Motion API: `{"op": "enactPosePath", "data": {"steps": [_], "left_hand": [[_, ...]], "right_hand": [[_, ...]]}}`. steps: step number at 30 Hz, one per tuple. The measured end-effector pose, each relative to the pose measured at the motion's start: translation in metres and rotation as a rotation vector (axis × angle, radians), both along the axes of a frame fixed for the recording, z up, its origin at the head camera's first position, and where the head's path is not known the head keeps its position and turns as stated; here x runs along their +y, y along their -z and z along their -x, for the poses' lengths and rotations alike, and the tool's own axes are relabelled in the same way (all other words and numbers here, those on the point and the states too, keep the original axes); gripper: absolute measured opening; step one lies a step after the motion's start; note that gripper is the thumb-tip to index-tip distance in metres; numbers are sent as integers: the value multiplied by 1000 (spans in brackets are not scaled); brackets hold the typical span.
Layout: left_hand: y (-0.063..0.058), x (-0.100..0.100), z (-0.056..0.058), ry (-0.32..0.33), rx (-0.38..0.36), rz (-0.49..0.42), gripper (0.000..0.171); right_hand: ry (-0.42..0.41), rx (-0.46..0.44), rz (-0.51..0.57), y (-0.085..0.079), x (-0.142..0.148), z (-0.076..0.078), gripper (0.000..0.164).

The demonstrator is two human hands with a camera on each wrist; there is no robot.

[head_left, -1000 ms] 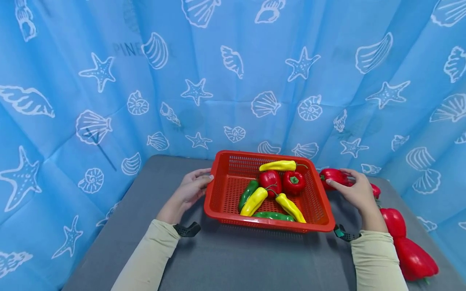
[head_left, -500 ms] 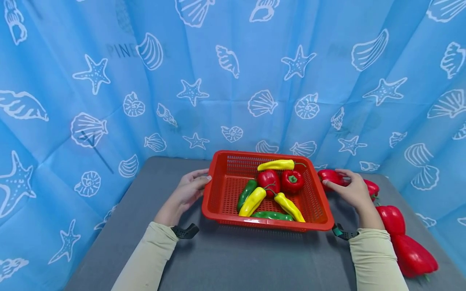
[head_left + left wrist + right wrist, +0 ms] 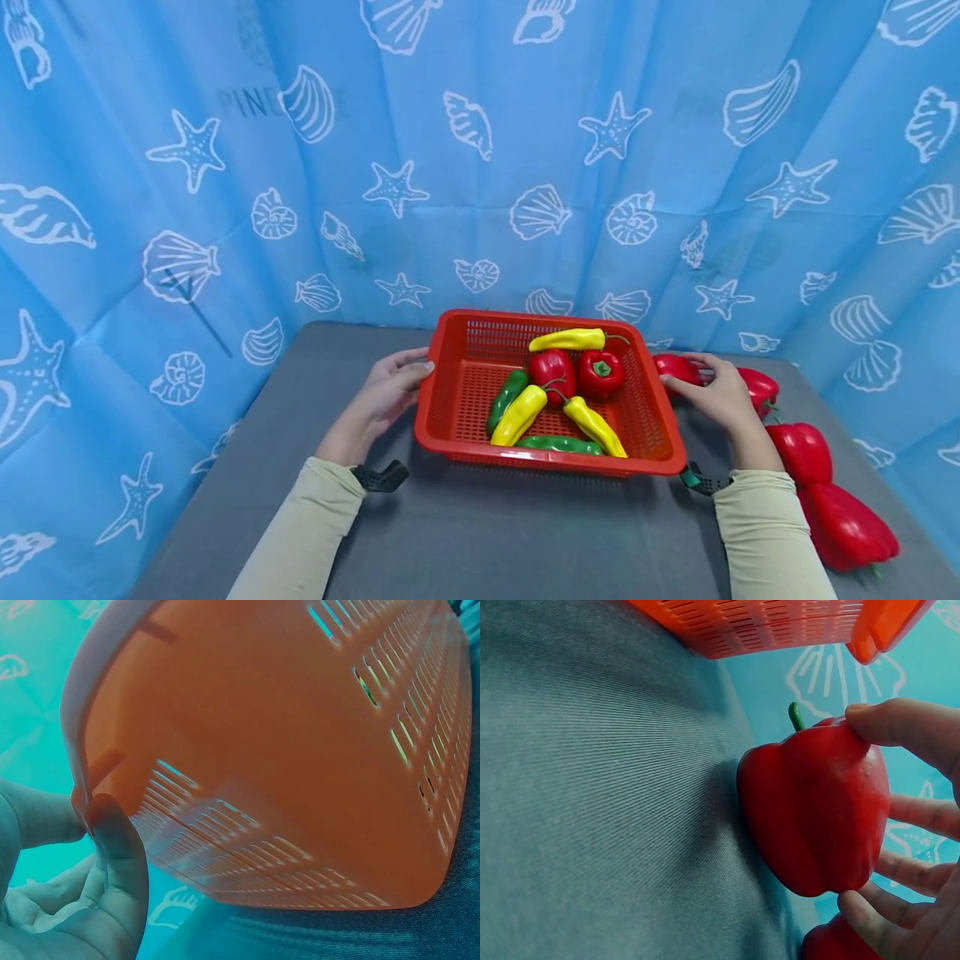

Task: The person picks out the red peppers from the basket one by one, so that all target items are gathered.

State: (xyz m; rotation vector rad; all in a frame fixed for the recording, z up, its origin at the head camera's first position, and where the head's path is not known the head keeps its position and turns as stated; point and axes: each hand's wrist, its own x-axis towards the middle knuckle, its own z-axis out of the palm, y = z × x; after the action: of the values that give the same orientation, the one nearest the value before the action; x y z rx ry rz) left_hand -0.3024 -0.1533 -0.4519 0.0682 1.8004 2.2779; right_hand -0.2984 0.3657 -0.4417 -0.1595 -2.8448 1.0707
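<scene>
Both arms (image 3: 295, 525) extend, left grip (image 3: 386, 392) pinching basket (image 3: 468, 447), right grip (image 3: 717, 393) holding pepper (image 3: 817, 814).

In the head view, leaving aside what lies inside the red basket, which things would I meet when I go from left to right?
Left hand → red basket → held red pepper → right hand → farthest loose red pepper → middle loose red pepper → nearest loose red pepper.

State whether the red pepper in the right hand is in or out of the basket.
Out: the head view shows the pepper right of the basket, outside its rim.
</scene>
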Motion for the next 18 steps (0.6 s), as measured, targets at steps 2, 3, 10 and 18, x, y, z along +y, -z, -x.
{"op": "enactPosePath", "data": {"steps": [2,3,10,18], "left_hand": [[0,-1,-1,1,0,2,52],[0,-2,-1,5,2,5,53],[-2,-1,-1,-1,-6,-4,51],[-3,0,-2,-6,-11,2,51]], "right_hand": [[1,-5,1,1,-1,1,85],[4,-7,3,1,-1,2,85],[23,-32,18,2,-2,2,88],[23,-31,13,0,0,0,88]]}}
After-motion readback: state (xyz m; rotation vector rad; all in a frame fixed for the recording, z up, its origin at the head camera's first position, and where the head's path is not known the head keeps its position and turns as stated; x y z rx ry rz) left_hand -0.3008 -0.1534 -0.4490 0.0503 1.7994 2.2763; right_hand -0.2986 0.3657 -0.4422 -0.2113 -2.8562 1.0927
